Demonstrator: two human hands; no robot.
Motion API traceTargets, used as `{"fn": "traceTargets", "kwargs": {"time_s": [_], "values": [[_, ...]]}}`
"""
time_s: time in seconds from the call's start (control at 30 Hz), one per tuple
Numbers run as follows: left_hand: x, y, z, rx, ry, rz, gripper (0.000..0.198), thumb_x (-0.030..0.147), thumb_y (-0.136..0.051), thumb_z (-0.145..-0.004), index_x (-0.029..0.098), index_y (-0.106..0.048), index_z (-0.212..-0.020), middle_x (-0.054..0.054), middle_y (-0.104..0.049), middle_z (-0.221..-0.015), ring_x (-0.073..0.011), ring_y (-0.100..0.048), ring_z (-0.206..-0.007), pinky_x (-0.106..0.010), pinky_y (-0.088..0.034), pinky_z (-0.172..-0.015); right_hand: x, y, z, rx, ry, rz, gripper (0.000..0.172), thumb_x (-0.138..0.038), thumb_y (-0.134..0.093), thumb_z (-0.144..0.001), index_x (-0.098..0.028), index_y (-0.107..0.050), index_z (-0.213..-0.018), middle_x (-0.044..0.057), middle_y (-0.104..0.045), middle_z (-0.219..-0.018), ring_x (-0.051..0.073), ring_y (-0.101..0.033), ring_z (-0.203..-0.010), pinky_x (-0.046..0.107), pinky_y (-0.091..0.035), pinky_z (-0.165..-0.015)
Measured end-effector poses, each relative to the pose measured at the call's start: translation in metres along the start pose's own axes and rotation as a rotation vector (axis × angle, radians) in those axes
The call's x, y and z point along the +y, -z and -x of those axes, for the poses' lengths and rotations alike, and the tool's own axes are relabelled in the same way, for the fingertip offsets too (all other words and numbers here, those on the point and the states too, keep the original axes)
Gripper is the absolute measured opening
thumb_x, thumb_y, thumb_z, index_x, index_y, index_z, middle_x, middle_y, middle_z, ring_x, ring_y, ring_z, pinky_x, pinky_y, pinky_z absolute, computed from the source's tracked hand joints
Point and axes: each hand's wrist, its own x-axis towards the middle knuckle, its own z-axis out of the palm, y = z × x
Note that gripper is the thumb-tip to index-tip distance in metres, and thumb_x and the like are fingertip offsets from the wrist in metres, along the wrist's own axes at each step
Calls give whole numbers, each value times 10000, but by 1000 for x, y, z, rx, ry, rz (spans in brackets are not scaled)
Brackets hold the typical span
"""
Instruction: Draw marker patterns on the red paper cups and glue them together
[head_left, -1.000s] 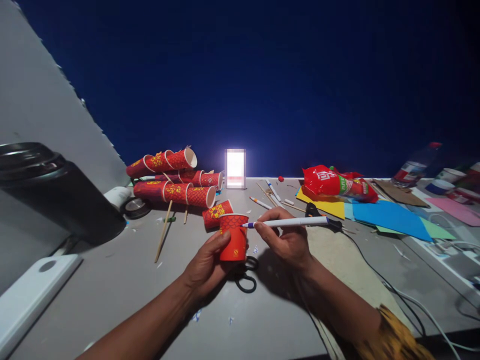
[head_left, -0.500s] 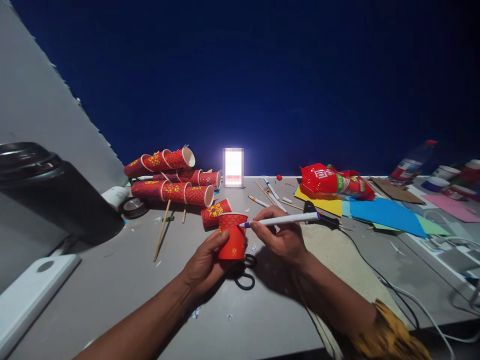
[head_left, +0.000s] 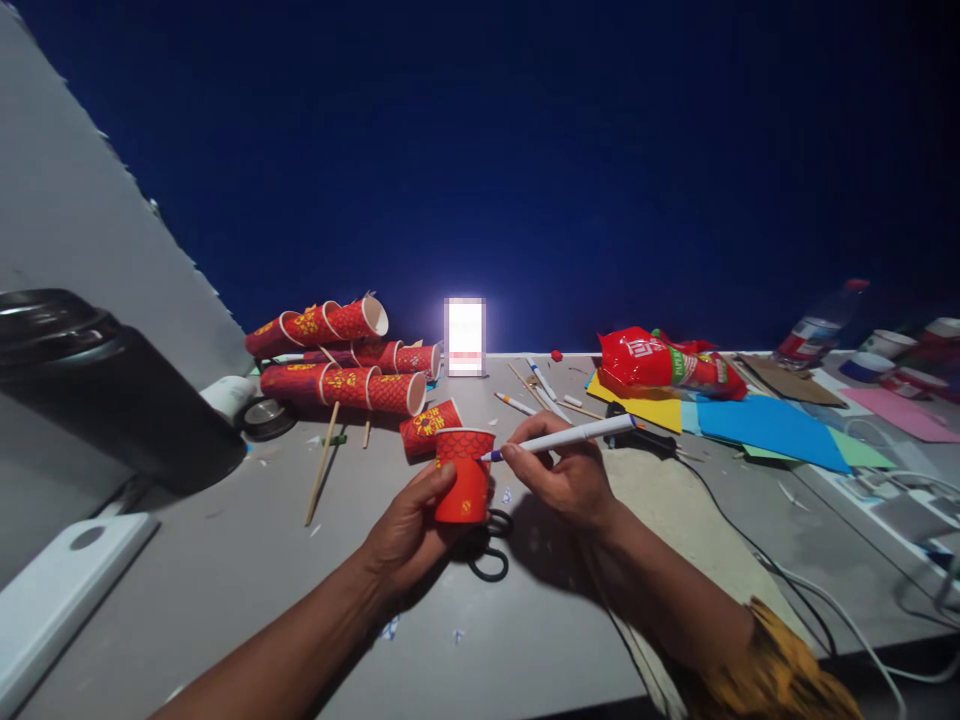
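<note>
A red paper cup (head_left: 463,485) with a dark scale pattern under its rim stands upright in my left hand (head_left: 412,515), thumb across its left side. My right hand (head_left: 566,470) pinches a white marker pen (head_left: 570,438), its blue tip at the cup's right side below the rim; whether it touches I cannot tell. Behind the held cup another red paper cup (head_left: 421,430) lies on its side. Black-handled scissors (head_left: 491,562) lie on the table under my left hand, their blades hidden.
Stacked red cups (head_left: 345,385) lie at the back left, near a black flask (head_left: 112,390) and wooden sticks (head_left: 322,470). Coloured paper (head_left: 772,430), a red packet (head_left: 645,365), a glue gun (head_left: 649,437) and cables are on the right. A cloth (head_left: 675,510) lies beside my right forearm.
The pen tip has shifted slightly down and right along the cup, and the pen slants more steeply. My left hand keeps its hold on the cup. The view has moved a little.
</note>
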Motion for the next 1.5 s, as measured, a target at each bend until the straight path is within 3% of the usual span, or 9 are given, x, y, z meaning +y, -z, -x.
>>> {"fn": "traceTargets", "kwargs": {"time_s": [0.23,0.47,0.67,0.87,1.5], "values": [[2,-3,2,18,6,-21,348,228,-700,-862,73,-643,-1169,-178,-723,-1032,-264,-706,-875,-416,-604,-808,2,3,-2,16,25,28,147,-293,-674,-854,-216,-628,-737,-37,-577,-607,105,-473,-510,244,-372,-500],[7,-4,0,68,91,15,427,273,-617,-894,19,-596,-1236,-204,-716,-984,-274,-708,-817,-394,-601,-692,-3,6,-6,181,41,24,143,-287,-669,-848,-212,-632,-732,-31,-584,-611,105,-477,-509,239,-376,-490],[8,-7,0,71,106,18,447,281,-562,-919,-1,-571,-1265,-213,-727,-982,-289,-720,-804,-409,-601,-670,0,2,-3,104,55,34,138,-288,-674,-857,-207,-629,-756,-42,-573,-602,99,-469,-499,231,-370,-481],[5,-5,1,44,108,-5,345,262,-569,-920,30,-620,-1170,-207,-745,-969,-271,-729,-780,-380,-601,-655,4,-2,3,35,69,47,139,-289,-667,-877,-200,-632,-777,-40,-570,-606,100,-483,-505,236,-377,-497],[5,-4,1,-6,125,8,288,269,-575,-931,43,-660,-1088,-174,-750,-898,-261,-726,-769,-385,-605,-662,4,-2,1,-22,87,67,138,-270,-663,-874,-205,-624,-759,-37,-590,-597,100,-509,-509,224,-360,-478]]}}
